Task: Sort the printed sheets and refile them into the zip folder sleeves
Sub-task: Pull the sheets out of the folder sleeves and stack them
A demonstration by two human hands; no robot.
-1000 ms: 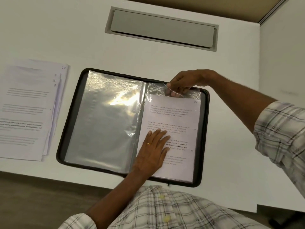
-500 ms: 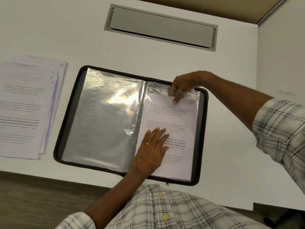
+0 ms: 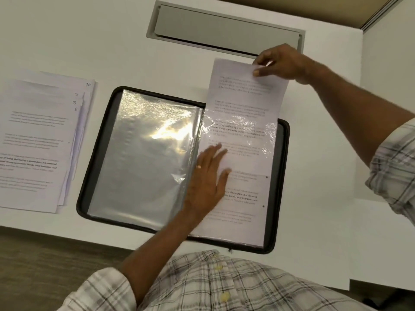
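Note:
A black zip folder (image 3: 283,153) lies open on the white desk, its clear plastic sleeves (image 3: 146,158) shining on the left page. My right hand (image 3: 280,61) pinches the top edge of a printed sheet (image 3: 244,90), which sticks more than halfway out of the right-hand sleeve toward the back of the desk. My left hand (image 3: 207,178) lies flat with spread fingers on the right-hand sleeve, pressing it down. Another printed sheet (image 3: 244,209) shows inside that sleeve below my hand.
A stack of printed sheets (image 3: 38,142) with handwritten numbers at the corners lies left of the folder. A grey cable hatch (image 3: 224,28) is set into the desk behind it. A white partition wall (image 3: 390,63) stands at the right. The desk's front edge is near my body.
My right hand has drawn the sheet upward out of the right sleeve, away from me. My left hand has stayed pressed on the sleeve.

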